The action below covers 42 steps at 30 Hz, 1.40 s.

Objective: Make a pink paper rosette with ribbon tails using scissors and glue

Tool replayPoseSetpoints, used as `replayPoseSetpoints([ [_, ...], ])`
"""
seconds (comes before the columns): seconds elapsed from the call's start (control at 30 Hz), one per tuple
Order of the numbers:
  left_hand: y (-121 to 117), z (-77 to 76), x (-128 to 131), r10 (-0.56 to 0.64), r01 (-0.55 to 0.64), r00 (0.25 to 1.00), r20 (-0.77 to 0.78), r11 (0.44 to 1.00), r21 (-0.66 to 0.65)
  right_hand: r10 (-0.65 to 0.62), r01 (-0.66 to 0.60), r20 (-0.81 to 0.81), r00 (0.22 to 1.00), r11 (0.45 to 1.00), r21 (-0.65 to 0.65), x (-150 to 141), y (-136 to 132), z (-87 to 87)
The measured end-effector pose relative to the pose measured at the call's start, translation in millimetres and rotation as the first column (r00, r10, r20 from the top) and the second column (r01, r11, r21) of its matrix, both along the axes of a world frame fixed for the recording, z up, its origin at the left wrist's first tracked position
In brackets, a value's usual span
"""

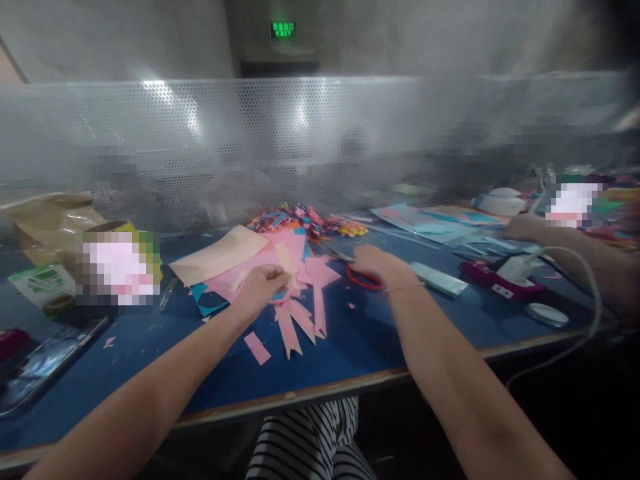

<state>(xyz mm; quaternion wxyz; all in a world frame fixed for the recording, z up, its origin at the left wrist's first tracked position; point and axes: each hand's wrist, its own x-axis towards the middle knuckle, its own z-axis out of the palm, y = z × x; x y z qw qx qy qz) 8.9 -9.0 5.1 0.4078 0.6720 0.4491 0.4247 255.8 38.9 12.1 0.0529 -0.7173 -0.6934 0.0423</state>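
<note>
- While the left hand (273, 283) draws its thumb and fingertips together on the pink cut-outs (300, 320), the exact piece pinched is too blurred to tell.
- Right hand (375, 263): curled round the red handles of the scissors (361, 275), just right of the cut-outs; blades point left; whether they are parted cannot be told.
- Pink cut-outs: notched strips, fanned on the blue table (220, 373), between the two hands.
- Pink rectangle (257, 348): single, flat, just left of the cut-outs' lower ends.
- Cream sheet (217, 257): behind and left of the cut-outs, overlapping pink paper.
- Heap of multicoloured strips (305, 219): behind the cut-outs.
- Light blue sheets (425, 223): behind and right of the cut-outs.
- Purple power strip (500, 279), with white plug (517, 268): well right of the cut-outs.
- Phone (55, 360): well left of the cut-outs.
- Another person's arm (565, 250): far right of the cut-outs.
</note>
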Motion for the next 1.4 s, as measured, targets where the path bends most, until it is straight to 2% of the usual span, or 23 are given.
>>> replayPoseSetpoints([
  [0.03, 3, -0.7, -2, 0.018, -0.018, 1.0, 0.02, 1.0, 0.01, -0.034, 0.039, 0.05, 0.998, 0.993, -0.11, 5, 0, -1.7],
  [0.1, 8, -1.9, -4, 0.027, -0.027, 0.997, 0.073, 1.0, 0.009, -0.036, 0.055, 0.091, 0.995, 0.976, -0.209, 10, 2, -5.1],
  [0.23, 13, -2.8, -6, 0.044, -0.038, 0.989, 0.144, 0.998, -0.043, 0.018, 0.0, 0.102, 0.995, 0.984, -0.177, 17, 7, -9.5],
  [0.43, 16, -3.1, -9, 0.085, -0.07, 0.964, 0.251, 0.995, -0.066, -0.031, 0.044, 0.049, 0.998, 0.959, -0.278, 29, 14, -14.0],
  [0.63, 16, -4.9, -9, 0.088, -0.07, 0.95, 0.3, 0.995, -0.071, -0.107, 0.119, 0.077, 0.991, 0.976, -0.184, 30, 7, -9.6],
  [0.77, 14, -6.0, -8, 0.112, -0.101, 0.963, 0.246, 0.993, -0.055, -0.139, 0.135, 0.001, 0.99, 0.965, -0.226, 29, -2, -3.3],
  [0.9, 15, -9.0, -9, 0.112, -0.11, 0.976, 0.189, 0.994, -0.019, -0.182, 0.17, -0.028, 0.983, 0.958, -0.231, 26, 1, -9.0],
  [1.03, 18, -10.2, -11, 0.124, -0.12, 0.971, 0.206, 0.992, -0.029, -0.17, 0.162, -0.048, 0.984, 0.978, -0.129, 20, 14, -18.7],
  [1.1, 19, -9.7, -11, 0.133, -0.129, 0.964, 0.232, 0.991, -0.033, -0.176, 0.172, -0.125, 0.976, 0.984, -0.04, 16, 18, -18.6],
  [1.23, 21, -10.2, -11, 0.148, -0.151, 0.954, 0.26, 0.988, -0.006, -0.102, 0.172, -0.427, 0.898, 0.977, 0.126, 0, 17, -11.7],
  [1.33, 21, -11.0, -11, 0.14, -0.159, 0.956, 0.26, 0.986, 0.052, 0.058, 0.037, -0.608, 0.792, 0.989, 0.143, -22, 9, -10.8],
  [1.4, 21, -9.9, -12, 0.141, -0.171, 0.954, 0.266, 0.981, 0.095, 0.226, -0.15, -0.817, 0.53, 0.974, 0.172, -38, 2, -13.1],
])
